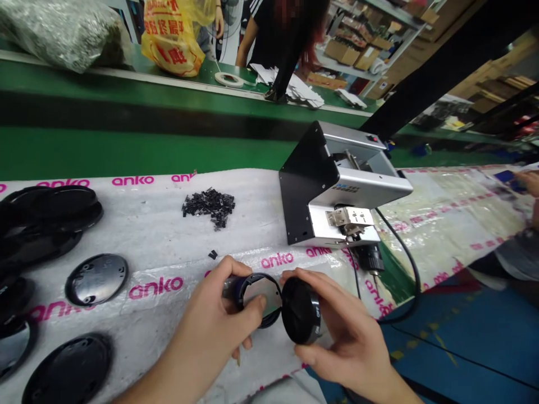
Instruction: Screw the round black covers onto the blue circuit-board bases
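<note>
My left hand (236, 314) grips a round black housing (261, 297) with a pale flat disc inside it, the thumb pressing on the disc. In my right hand (337, 331) is a round black cap (300, 310) with white "ON" and "OFF" lettering on its side. Housing and cap are held side by side, their rims close together; whether they touch I cannot tell. Beyond my hands lies a pile of small black pieces (209, 206), with a couple of loose ones (213, 255) nearer me. At left sits a shallow black round cover (97, 279).
Several black round parts (50, 210) are stacked at far left, another black cover (69, 370) below. A silver and black machine (337, 191) stands right of centre, an electric screwdriver tip (373, 261) beside it. Behind the green belt stands a person (269, 33); another person's hand (528, 182) shows at right.
</note>
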Motion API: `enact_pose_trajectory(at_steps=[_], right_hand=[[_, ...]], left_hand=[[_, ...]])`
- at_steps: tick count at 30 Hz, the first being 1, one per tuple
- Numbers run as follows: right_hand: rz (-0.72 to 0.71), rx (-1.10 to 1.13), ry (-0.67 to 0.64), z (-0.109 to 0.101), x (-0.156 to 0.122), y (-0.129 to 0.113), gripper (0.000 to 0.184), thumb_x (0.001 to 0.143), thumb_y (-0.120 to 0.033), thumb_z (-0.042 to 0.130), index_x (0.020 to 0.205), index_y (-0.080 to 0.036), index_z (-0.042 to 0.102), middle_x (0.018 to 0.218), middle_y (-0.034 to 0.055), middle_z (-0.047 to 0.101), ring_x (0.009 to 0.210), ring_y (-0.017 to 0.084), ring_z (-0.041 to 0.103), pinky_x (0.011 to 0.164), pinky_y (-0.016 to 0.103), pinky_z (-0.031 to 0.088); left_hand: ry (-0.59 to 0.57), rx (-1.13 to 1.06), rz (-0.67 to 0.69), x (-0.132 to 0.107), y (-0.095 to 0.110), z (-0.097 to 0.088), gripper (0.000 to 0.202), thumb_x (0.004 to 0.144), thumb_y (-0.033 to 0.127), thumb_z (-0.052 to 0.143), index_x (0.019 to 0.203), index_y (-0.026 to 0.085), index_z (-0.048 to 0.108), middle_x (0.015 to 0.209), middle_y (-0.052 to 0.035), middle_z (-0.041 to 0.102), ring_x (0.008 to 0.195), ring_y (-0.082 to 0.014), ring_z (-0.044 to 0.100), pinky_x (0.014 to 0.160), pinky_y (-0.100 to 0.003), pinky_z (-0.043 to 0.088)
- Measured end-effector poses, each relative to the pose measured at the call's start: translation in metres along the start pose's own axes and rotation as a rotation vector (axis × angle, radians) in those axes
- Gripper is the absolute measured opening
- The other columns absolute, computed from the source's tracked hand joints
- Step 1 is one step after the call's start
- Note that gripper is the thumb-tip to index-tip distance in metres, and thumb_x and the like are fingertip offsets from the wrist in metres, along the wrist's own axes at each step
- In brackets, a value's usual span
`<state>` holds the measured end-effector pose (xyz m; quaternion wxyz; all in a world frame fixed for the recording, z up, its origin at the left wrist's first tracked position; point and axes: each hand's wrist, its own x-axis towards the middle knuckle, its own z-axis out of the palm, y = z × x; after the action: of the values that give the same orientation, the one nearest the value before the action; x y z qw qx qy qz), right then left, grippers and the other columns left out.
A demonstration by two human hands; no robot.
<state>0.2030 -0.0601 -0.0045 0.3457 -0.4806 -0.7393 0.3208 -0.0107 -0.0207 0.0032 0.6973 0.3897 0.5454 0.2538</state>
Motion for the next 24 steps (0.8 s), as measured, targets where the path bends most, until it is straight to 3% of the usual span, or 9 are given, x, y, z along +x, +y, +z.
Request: enact_pose_trajectory(at_steps=[6,10,15,24], right_hand=[[-0.051,-0.266,-0.027,0.005,0.013,-0.027,0.068,0.084,-0.029,0.073,0.145,-0.027,0.043,0.136,0.0081,0.058,0.122,0.023,0.06,0.102,0.032,0.052],[-0.129,-0.341,0.058,0.021,0.026,-0.039,0.058,0.083,-0.025,0.072,0.137,-0.02,0.051,0.129,0.0095,0.065,0.116,0.022,0.064,0.1,0.031,0.054],[-0.16,-0.409,0.056,0.032,0.023,-0.032,0.057,0.085,-0.023,0.071,0.138,-0.02,0.051,0.132,0.0107,0.063,0.116,0.024,0.065,0.098,0.035,0.056],[-0.164,-0.525,-0.064,0.024,0.021,-0.029,0.058,0.089,-0.028,0.068,0.143,-0.023,0.047,0.135,0.0079,0.06,0.116,0.026,0.065,0.097,0.036,0.058]], left_hand=[[-0.115,-0.083,0.028,0.0,-0.002,-0.005,0.032,0.081,0.03,0.066,0.108,0.024,0.05,0.05,0.0095,0.054,0.038,-0.0091,0.05,0.036,-0.015,0.042],[-0.263,-0.169,0.075,0.003,0.001,-0.02,0.035,0.083,0.027,0.064,0.117,0.023,0.059,0.091,-0.0018,0.066,0.046,-0.008,0.06,0.044,-0.021,0.051],[-0.502,-0.256,0.052,0.008,0.004,-0.044,0.041,0.084,0.021,0.063,0.125,0.024,0.064,0.126,-0.0092,0.055,0.068,-0.0137,0.071,0.069,-0.03,0.059],[-0.564,-0.24,0.072,0.01,0.005,-0.048,0.045,0.09,0.011,0.049,0.13,0.025,0.063,0.127,-0.0089,0.045,0.07,-0.0107,0.069,0.076,-0.034,0.059]])
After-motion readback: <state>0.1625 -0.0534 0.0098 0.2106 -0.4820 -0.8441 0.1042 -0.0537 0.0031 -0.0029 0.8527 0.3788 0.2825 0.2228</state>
